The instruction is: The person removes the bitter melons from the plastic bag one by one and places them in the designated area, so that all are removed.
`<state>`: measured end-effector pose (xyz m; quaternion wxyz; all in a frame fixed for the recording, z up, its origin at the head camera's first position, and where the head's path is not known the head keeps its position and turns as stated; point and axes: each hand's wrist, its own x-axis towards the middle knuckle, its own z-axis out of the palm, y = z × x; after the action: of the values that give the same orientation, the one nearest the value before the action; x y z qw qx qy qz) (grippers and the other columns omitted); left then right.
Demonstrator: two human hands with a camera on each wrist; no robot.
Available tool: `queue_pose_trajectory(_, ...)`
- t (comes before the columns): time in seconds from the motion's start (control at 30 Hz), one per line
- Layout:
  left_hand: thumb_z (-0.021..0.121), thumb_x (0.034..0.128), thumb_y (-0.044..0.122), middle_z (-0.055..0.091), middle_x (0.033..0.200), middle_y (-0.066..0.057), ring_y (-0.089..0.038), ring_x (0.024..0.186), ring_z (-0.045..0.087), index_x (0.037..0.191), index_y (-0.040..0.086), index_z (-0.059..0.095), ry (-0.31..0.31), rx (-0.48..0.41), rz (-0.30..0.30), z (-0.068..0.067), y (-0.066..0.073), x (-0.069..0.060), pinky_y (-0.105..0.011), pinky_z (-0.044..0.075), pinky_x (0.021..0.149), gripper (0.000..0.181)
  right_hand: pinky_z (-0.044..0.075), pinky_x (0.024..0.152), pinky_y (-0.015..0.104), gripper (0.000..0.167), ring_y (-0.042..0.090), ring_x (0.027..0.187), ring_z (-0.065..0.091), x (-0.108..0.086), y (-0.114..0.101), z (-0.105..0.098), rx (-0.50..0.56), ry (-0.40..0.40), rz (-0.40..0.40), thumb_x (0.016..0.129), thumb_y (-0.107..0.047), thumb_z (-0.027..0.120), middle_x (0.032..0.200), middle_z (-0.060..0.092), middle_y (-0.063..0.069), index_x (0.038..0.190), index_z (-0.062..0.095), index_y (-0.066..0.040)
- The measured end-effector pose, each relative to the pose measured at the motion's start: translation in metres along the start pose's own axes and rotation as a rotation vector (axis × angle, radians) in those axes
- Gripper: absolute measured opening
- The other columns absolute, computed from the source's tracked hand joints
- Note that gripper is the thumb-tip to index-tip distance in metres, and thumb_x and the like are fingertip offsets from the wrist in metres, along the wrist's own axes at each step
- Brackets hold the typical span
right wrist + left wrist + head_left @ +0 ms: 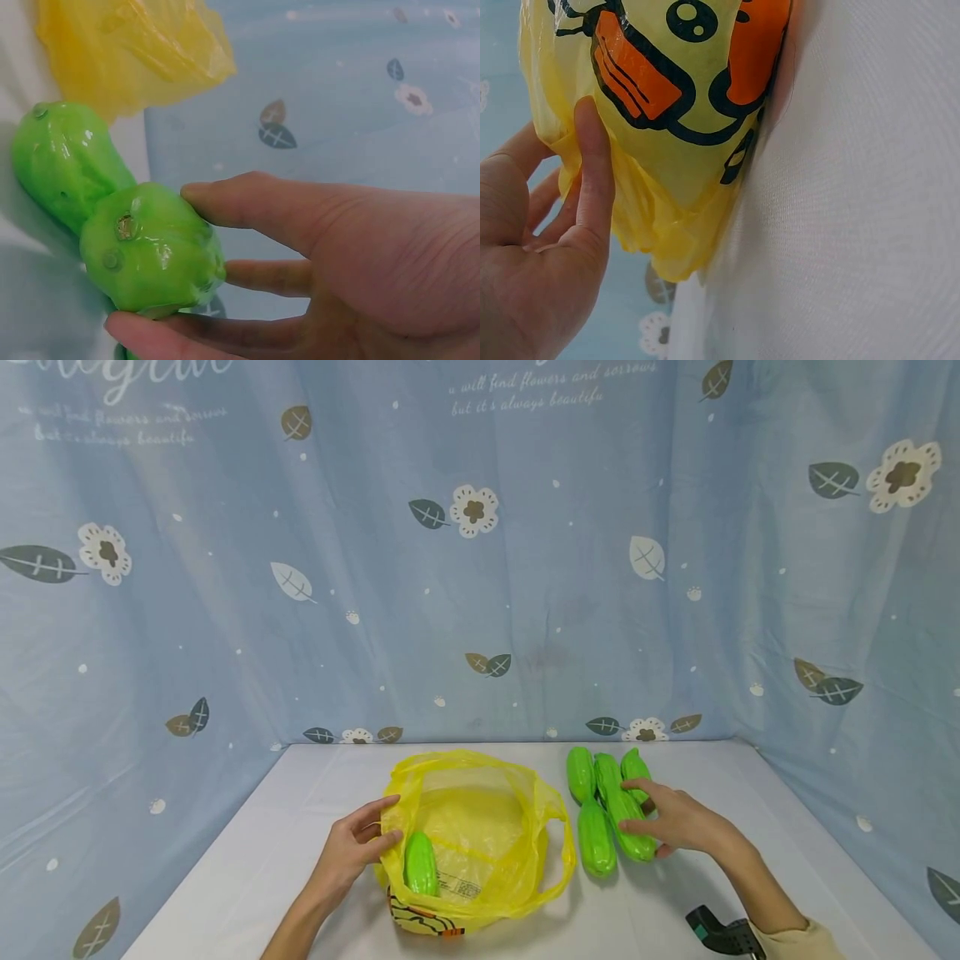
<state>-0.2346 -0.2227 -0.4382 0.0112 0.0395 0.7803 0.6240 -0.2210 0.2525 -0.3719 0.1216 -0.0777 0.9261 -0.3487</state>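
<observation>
A yellow plastic bag (517, 893) stands on the table with its mouth spread wide. One glossy green cucumber-like vegetable (421, 864) lies inside it, at the left. My left hand (347, 852) pinches the bag's left rim between thumb and fingers; the left wrist view shows the bag's printed cartoon side. To the right of the bag lie several more green vegetables (597, 839), close together. My right hand (686, 820) holds the long one (154, 251) among them, thumb on one side and fingers on the other. Part of the farthest right vegetable (634, 765) is hidden behind this hand.
A white cloth covers the table (330, 777). Blue patterned curtain (480, 585) hangs behind it and along both sides. Near the right forearm is a black strapped device (723, 933). One bag handle (566, 860) loops out toward the vegetables.
</observation>
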Motion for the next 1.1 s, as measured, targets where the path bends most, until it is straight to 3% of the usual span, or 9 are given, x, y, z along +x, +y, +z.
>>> queue_pose_trajectory(0.83, 0.078, 0.0840, 0.020, 0.059, 0.137, -0.010, -0.016, 0.101, 0.067, 0.135, 0.023, 0.059, 0.009, 0.000, -0.008, 0.001, 0.000, -0.001, -0.031, 0.059, 0.069, 0.055, 0.058, 0.057, 0.038, 0.080, 0.021, 0.085, 0.066, 0.006, 0.010, 0.005, 0.030, -0.063, 0.051, 0.086, -0.033, 0.076, 0.112, 0.060, 0.019, 0.148, 0.036, -0.004)
queue_pose_trajectory(1.1, 0.077, 0.0841, 0.021, 0.058, 0.139, -0.010, -0.016, 0.102, 0.067, 0.135, 0.023, 0.059, 0.005, 0.011, -0.004, 0.001, 0.000, 0.000, -0.031, 0.058, 0.069, 0.054, 0.059, 0.057, 0.039, 0.079, 0.020, 0.080, 0.066, 0.009, 0.014, 0.006, 0.037, -0.056, 0.050, 0.086, -0.032, 0.076, 0.109, 0.060, 0.018, 0.148, 0.037, -0.003)
